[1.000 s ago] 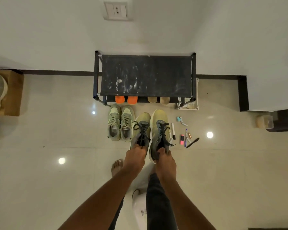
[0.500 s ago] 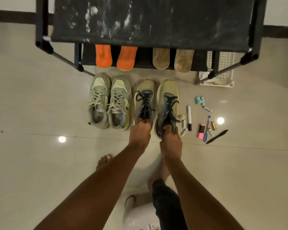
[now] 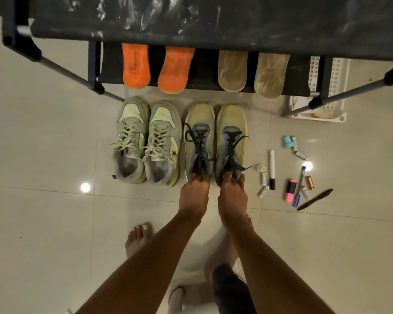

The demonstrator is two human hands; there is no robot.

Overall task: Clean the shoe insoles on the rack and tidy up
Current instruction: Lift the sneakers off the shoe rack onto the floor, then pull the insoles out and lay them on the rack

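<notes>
Two orange insoles (image 3: 157,68) and two tan insoles (image 3: 252,72) lie on the lower shelf of the black shoe rack (image 3: 213,19), their heels sticking out over the front edge. On the floor in front stand a pale green pair of sneakers (image 3: 146,141) and a yellow pair with black laces. My left hand (image 3: 194,192) grips the heel of the left yellow shoe (image 3: 199,123). My right hand (image 3: 233,192) grips the heel of the right yellow shoe (image 3: 230,123). Both shoes rest on the tiles, toes towards the rack.
Markers, a pink highlighter (image 3: 289,193), a black pen (image 3: 314,199) and small batteries lie scattered on the floor to the right of the shoes. A white plastic basket (image 3: 327,91) sits under the rack's right end. My bare feet (image 3: 137,239) stand behind my hands.
The camera has dropped closer to the rack and floor. My hands have carried the yellow pair down and forward; the shoes now sit flat beside the green pair.
</notes>
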